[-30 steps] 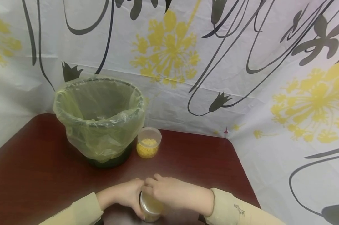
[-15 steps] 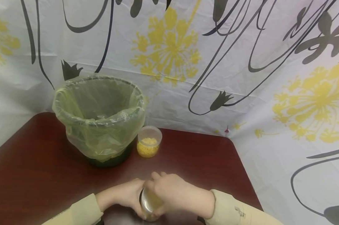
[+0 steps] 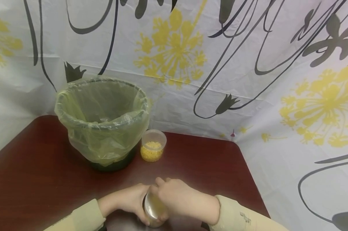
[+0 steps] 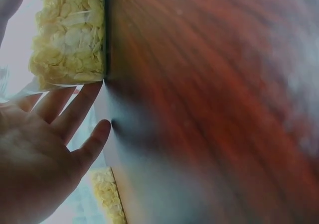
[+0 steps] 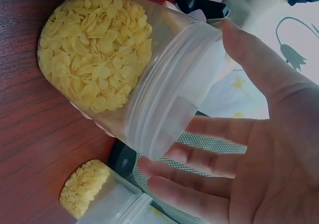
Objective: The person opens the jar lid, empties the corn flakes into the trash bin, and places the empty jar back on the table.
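A clear plastic jar point(image 5: 94, 50) about two-thirds full of yellow flakes stands on the table at the front in the head view. Its translucent screw lid point(image 5: 172, 84) sits on top. My left hand point(image 3: 130, 202) holds the jar's side, thumb in front and fingers round the back. From above, my right hand point(image 3: 178, 199) grips the lid by its rim, with the thumb on one edge and the fingers on the opposite one. It hides part of the lid in the head view. The left wrist view shows the flakes point(image 4: 70, 40) through the jar wall, just above the left fingers.
A second clear tub point(image 3: 153, 147) of yellow flakes stands behind the hands. To its left is a dark mesh bin point(image 3: 113, 166) with a yellow-green bag liner point(image 3: 104, 141). The dark red table point(image 3: 203, 160) ends against a patterned curtain point(image 3: 174, 96).
My right hand has turned a little on the lid, its thumb now showing at the near edge. The left hand keeps its hold; the jar stays in about the same place.
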`<move>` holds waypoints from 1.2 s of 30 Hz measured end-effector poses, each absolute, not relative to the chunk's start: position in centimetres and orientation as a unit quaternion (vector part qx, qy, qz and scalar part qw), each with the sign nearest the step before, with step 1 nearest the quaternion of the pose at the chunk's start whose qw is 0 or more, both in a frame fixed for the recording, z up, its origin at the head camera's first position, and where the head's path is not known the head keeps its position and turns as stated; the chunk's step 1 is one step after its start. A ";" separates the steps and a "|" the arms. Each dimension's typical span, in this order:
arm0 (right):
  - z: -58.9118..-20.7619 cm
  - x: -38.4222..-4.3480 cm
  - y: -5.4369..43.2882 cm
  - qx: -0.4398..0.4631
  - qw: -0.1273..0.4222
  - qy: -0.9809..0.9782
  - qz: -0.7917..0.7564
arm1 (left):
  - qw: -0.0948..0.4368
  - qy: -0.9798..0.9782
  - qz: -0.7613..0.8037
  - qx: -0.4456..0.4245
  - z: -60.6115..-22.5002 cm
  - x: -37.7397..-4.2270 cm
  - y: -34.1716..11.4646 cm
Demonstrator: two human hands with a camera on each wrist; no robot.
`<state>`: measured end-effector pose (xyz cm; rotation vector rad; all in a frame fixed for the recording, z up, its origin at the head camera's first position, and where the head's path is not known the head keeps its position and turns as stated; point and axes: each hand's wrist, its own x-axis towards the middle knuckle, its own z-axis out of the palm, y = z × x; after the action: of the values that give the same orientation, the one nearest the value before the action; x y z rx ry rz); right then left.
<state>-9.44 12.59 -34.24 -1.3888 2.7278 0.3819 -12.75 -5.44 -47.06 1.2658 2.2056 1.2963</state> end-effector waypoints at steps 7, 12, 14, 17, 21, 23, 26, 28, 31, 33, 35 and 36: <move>-34.4 -9.7 12.8 -0.462 0.035 0.880 0.109 | 0.133 0.764 0.440 0.452 -47.0 -12.8 -5.5; -34.1 -9.8 13.0 -0.479 0.048 0.871 0.097 | 0.136 0.767 0.441 0.447 -46.9 -12.8 -5.5; -34.1 -9.8 13.1 -0.489 0.049 0.866 0.097 | 0.136 0.767 0.441 0.446 -46.9 -12.8 -5.5; -34.1 -9.9 13.3 -0.501 0.051 0.859 0.095 | 0.130 0.768 0.440 0.447 -47.0 -12.7 -5.5; -33.9 -10.0 13.7 -0.507 0.063 0.855 0.088 | 0.130 0.767 0.444 0.445 -47.1 -12.7 -5.4; -33.9 -10.0 13.9 -0.508 0.062 0.855 0.086 | 0.132 0.764 0.448 0.445 -47.1 -12.8 -5.3; -34.0 -10.1 14.1 -0.509 0.051 0.855 0.087 | 0.128 0.762 0.448 0.449 -47.2 -12.8 -5.3; -34.1 -10.1 14.1 -0.506 0.040 0.857 0.090 | 0.128 0.762 0.448 0.449 -47.2 -12.8 -5.3; -34.0 -10.0 13.9 -0.491 0.032 0.865 0.094 | 0.145 0.765 0.452 0.436 -47.3 -12.8 -5.3; -33.9 -9.9 13.7 -0.478 0.030 0.872 0.100 | 0.150 0.767 0.452 0.430 -47.3 -12.7 -5.3; -33.8 -9.8 13.4 -0.466 0.027 0.877 0.113 | 0.157 0.767 0.453 0.425 -47.3 -12.6 -5.3; -33.8 -9.7 13.3 -0.461 0.027 0.879 0.117 | 0.156 0.767 0.453 0.427 -47.3 -12.5 -5.3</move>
<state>-9.74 13.31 -33.78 -1.4249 2.7148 0.3623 -12.54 -5.26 -47.29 1.2216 2.1979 1.2960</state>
